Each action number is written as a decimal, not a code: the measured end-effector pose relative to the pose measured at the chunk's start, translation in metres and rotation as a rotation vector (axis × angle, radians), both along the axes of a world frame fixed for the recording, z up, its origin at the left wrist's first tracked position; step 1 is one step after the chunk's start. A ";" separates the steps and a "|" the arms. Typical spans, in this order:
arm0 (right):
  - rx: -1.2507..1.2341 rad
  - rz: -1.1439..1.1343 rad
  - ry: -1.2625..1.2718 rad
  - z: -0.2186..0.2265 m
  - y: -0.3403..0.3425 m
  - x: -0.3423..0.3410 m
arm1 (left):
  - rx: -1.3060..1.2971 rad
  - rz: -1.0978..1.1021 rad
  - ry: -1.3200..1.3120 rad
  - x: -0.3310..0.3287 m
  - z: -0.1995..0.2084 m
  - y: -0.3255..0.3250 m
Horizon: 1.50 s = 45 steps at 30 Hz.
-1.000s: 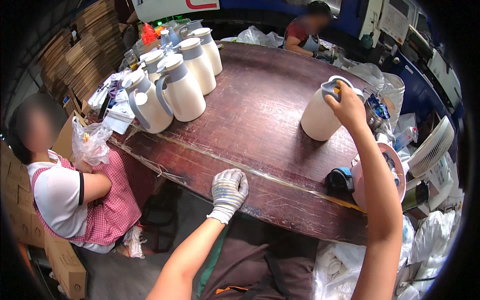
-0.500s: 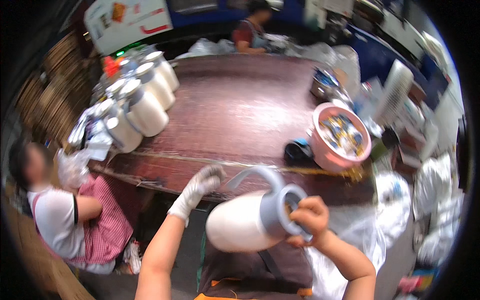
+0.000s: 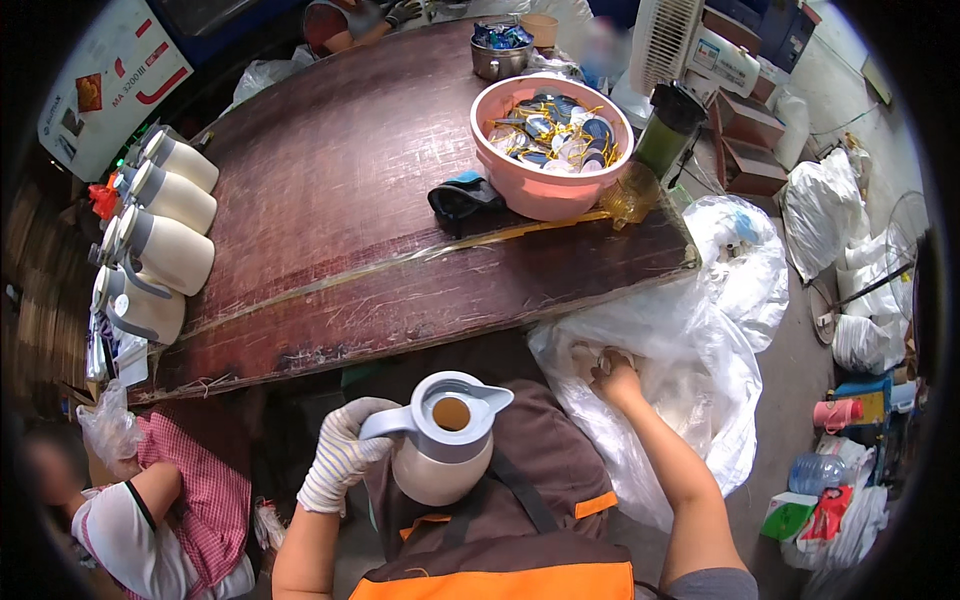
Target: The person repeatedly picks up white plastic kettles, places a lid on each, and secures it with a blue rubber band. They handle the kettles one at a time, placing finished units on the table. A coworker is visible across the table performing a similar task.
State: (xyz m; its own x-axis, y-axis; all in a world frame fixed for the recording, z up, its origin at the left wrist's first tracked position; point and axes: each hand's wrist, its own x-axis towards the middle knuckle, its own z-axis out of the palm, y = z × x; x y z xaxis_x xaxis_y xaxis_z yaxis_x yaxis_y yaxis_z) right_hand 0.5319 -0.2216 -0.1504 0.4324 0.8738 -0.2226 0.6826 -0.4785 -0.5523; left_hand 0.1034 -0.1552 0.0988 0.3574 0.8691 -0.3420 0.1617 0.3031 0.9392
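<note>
My left hand (image 3: 342, 458), in a striped white knit glove, is closed round the grey-blue handle of a cream vacuum jug (image 3: 440, 475). The jug stands nearly upright over my lap, its spouted top open with no lid on and a brown inside showing. My bare right hand (image 3: 615, 380) reaches down into a large clear-white plastic bag (image 3: 715, 400) at the table's near right. Its fingers are curled, and what they pinch among the folds is too small to make out.
Several similar jugs (image 3: 175, 240) line the table's left end. A pink tub (image 3: 555, 190) of round tags on yellow strings stands on the table (image 3: 350, 170), beside a black-and-blue item (image 3: 465, 200) and a green container (image 3: 668, 130). One person (image 3: 165, 500) sits left; another (image 3: 340, 25) is across.
The jug has swung from lying on its side to upright. My left hand has taken its handle; my right hand has let go of its top and moved into the bag.
</note>
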 end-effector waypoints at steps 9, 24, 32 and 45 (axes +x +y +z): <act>-0.196 -0.117 0.268 -0.065 0.035 -0.004 | -0.047 0.038 0.032 0.023 0.012 -0.002; 0.307 -0.183 1.007 0.158 -0.002 -0.041 | -0.047 0.092 -0.078 0.012 0.025 -0.022; 0.304 0.672 0.521 0.250 0.042 -0.126 | 0.180 -0.063 0.249 0.027 0.025 -0.033; 0.448 0.883 0.205 0.267 0.042 -0.177 | 0.260 -0.182 0.305 0.012 0.014 -0.034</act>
State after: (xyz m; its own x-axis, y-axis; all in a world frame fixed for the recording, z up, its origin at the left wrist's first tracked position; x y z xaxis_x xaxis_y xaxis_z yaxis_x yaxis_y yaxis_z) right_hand 0.3547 -0.1795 0.1169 -0.4192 0.8839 0.2074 0.5641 0.4326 -0.7033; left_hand 0.1151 -0.1890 0.1129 0.4291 0.8724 -0.2342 0.4723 0.0043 0.8814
